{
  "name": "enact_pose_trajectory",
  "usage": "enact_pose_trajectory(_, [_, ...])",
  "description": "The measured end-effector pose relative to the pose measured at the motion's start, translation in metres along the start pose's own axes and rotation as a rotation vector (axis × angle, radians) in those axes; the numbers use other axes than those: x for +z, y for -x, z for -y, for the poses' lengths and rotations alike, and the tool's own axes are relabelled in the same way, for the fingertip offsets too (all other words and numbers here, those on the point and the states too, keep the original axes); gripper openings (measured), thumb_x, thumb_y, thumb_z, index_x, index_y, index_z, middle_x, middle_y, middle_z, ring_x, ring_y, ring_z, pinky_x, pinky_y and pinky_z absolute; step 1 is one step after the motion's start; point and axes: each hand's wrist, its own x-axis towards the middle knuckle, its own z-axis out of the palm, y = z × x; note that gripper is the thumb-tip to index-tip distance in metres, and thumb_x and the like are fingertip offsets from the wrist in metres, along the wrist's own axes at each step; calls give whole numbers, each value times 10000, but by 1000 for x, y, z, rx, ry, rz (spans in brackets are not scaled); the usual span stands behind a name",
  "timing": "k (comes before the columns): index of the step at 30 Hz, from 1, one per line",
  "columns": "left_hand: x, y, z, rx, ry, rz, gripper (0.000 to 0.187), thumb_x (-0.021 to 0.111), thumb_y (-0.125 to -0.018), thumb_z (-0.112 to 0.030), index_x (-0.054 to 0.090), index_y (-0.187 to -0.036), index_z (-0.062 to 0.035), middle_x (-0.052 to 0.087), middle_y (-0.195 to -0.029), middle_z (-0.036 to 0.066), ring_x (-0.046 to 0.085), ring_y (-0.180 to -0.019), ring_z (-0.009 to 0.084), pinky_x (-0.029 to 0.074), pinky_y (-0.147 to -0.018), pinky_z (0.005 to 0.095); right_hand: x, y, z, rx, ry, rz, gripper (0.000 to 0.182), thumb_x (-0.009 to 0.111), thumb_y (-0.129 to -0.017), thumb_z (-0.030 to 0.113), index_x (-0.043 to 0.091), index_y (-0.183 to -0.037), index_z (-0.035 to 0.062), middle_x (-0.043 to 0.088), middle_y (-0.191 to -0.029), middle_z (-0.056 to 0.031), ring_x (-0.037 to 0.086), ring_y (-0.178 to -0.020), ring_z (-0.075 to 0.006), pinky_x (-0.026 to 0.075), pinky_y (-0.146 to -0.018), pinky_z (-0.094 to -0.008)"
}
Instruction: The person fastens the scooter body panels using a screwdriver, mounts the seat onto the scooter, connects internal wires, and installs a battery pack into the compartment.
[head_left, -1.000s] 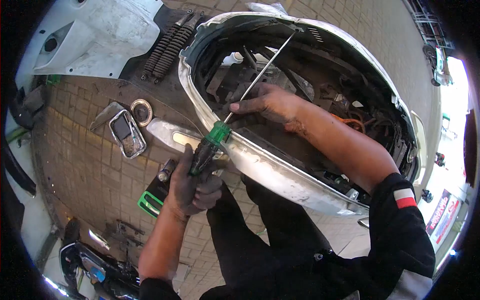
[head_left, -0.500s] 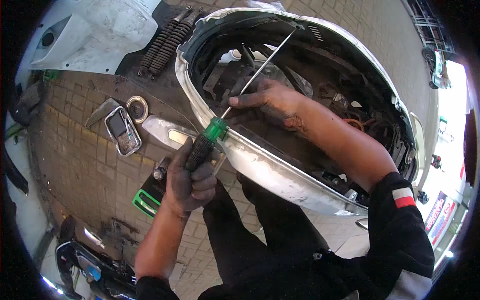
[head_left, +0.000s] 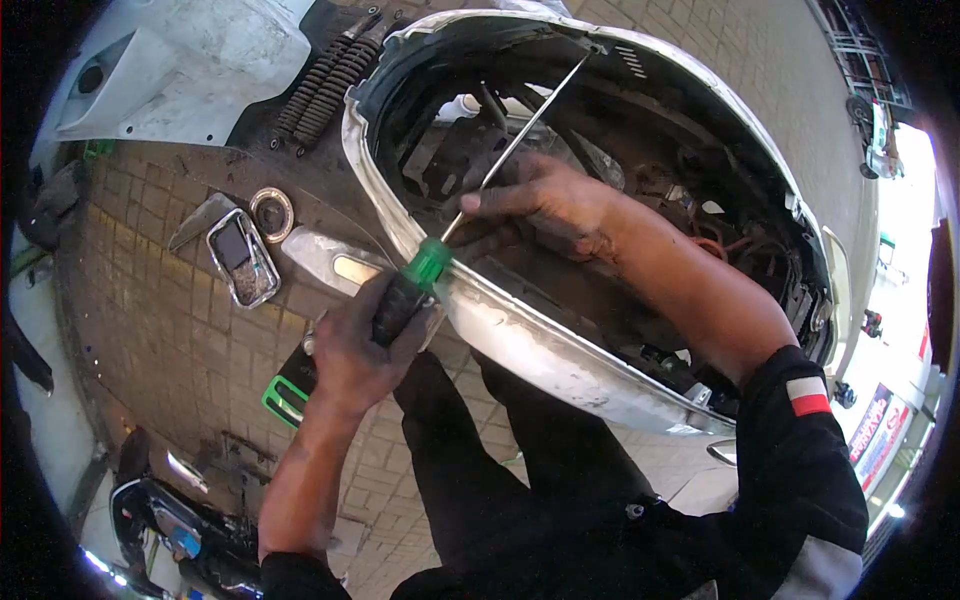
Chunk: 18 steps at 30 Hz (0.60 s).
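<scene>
My left hand (head_left: 365,335) is wrapped round the black and green handle of a long screwdriver (head_left: 428,262). Its metal shaft runs up and right across the opening of a white scooter body shell (head_left: 540,350), with the tip at a bracket (head_left: 592,48) on the far inner rim. Inside the opening, my right hand (head_left: 530,195) closes round the middle of the shaft, thumb pressed along it. Part of its fingers is in shadow. Orange wires (head_left: 712,247) lie deeper in the shell, right of my right wrist.
Two coil shock absorbers (head_left: 330,85) lie beside a white panel (head_left: 200,60) at the upper left. A metal tray (head_left: 243,260), a ring-shaped part (head_left: 272,214) and a green-and-black case (head_left: 287,402) are left of the shell. Black parts (head_left: 180,535) lie at the lower left.
My left hand has shifted slightly and changed its hold on the handle, its fingers now less curled into view. The shell appears slightly further left. My right hand stays on the shaft.
</scene>
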Motion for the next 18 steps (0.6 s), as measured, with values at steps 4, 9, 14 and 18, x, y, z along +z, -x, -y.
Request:
enact_pose_trajectory(4, [-14,-3,-17,264,-486,-56,469,629,-859,-415,576,-1100,-16,570,-628,20,558,-522,163,465,-504,289,8,8,15,54,-102,29,410,748,-762,163,607,-1102,-16,655,-1047,-126,649,-880,-218,520,-801,-318])
enact_pose_trajectory(9, [-22,-8,-27,-831,1185,478,604,416,-889,-622,583,-1018,-56,351,-494,-44,279,-363,72,238,-368,203,13,10,19,54,-197,14,311,720,-774,81,614,-1047,-22,652,-1010,-140,652,-898,-221,553,-781,-331])
enact_pose_trajectory(14, [-10,-8,-15,145,-338,50,549,456,-889,-582,583,-1007,-62,382,-494,-27,303,-370,91,255,-365,229,10,4,13,18,-205,16,311,719,-781,108,614,-1048,-13,655,-1000,-124,650,-878,-212,542,-788,-325])
enact_pose_trajectory(18, [-27,-4,-22,-710,981,424,503,481,-889,-554,583,-998,-73,399,-498,-20,315,-379,101,253,-365,246,9,6,17,-9,-182,38,354,731,-771,142,613,-1072,-4,658,-1005,-119,642,-881,-203,522,-806,-326])
